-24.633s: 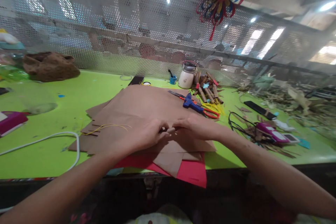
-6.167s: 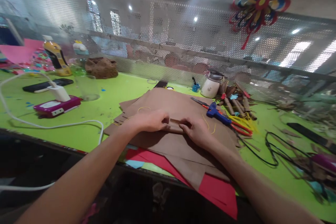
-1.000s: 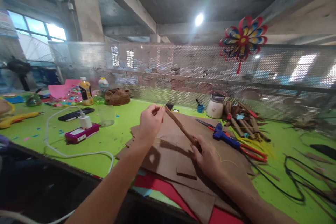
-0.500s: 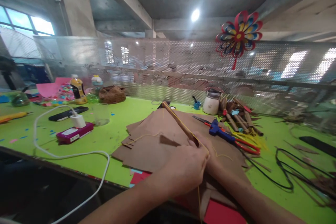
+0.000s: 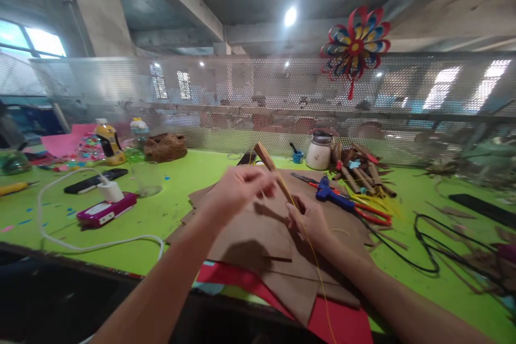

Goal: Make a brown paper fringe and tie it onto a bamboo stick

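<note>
My right hand (image 5: 309, 219) is closed around the lower end of a slim brown rolled-paper tube (image 5: 265, 157), which slants up and away to the left. A thin yellow string (image 5: 321, 275) runs along the tube, passes the right hand and hangs toward the table's front edge. My left hand (image 5: 248, 185) hovers just left of the tube, its fingers bent and smeared by motion; whether they pinch the string is unclear. Below both hands lie stacked sheets of brown paper (image 5: 242, 231), with red paper (image 5: 342, 320) under them.
Right of the sheets lie a blue glue gun (image 5: 334, 195) and scissors with orange handles (image 5: 374, 214). Behind stand a white jar (image 5: 318, 153) and a pile of brown rolls (image 5: 368, 174). At left are a purple power strip (image 5: 107, 210), a clear cup (image 5: 148, 180) and a white cable (image 5: 100, 247).
My left hand has left the right hand and moved up and left along the tube. The right hand stays on the tube's lower end, now more in sight. The view has shifted slightly right.
</note>
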The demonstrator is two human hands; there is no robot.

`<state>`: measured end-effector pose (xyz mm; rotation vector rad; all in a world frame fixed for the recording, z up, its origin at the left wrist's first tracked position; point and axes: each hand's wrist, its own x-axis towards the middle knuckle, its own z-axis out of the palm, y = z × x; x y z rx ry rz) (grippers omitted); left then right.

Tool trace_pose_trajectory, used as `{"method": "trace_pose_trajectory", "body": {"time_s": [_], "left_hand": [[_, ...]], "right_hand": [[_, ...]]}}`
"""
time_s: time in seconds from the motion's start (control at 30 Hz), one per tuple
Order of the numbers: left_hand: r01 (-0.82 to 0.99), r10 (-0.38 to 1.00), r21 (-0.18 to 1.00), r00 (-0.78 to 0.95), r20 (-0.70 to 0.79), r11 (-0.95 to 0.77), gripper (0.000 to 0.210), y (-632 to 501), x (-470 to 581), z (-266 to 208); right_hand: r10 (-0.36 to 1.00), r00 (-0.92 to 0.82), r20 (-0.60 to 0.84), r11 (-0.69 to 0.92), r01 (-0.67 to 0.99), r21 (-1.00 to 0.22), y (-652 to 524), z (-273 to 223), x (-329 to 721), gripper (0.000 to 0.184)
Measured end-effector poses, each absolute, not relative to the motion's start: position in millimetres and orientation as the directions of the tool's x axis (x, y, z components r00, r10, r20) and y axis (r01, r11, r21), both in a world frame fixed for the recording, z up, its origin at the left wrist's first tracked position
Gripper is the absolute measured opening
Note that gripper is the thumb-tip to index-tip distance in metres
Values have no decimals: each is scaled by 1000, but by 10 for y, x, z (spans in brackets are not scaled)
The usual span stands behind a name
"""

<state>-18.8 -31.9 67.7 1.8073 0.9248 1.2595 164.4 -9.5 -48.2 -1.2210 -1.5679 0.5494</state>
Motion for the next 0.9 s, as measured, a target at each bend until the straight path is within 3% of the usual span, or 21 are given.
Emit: {"method": "trace_pose_trajectory", "body": {"time_s": [0.07, 0.13, 0.2, 0.3, 0.43, 0.5, 0.63, 0.9], "left_hand": [[42, 859, 866, -112, 499, -498, 11, 11, -355, 711], [-72, 838, 864, -294, 459, -499, 14, 273, -464, 645], [-51, 874, 900, -269, 405, -433, 26, 427, -476, 496], [193, 931, 922, -77, 356, -336, 34, 494, -329, 202], [336, 959, 898, 105, 264, -283, 6, 508, -148, -50], [373, 954, 878, 141, 265, -299, 14, 554, -171, -33], [368, 931, 856, 125, 342, -364, 31, 722, -287, 230], [127, 938, 942, 205, 281, -310, 12, 897, 47, 416]], "right_hand": [[901, 49, 431, 377, 406, -833, -95, -502, 1637, 19], [896, 53, 441, 382, 417, -825, -86, -536, 1638, 20], [886, 39, 462, 396, 451, -800, -75, -568, 1646, 21], [863, 19, 505, 428, 503, -751, -70, -586, 1662, 21], [844, 16, 536, 451, 518, -726, -81, -554, 1678, 20], [845, -15, 534, 466, 512, -722, -92, -527, 1680, 19], [843, -56, 535, 479, 530, -700, -128, -479, 1669, 21], [835, -61, 547, 494, 524, -694, -103, -489, 1663, 21]]}}
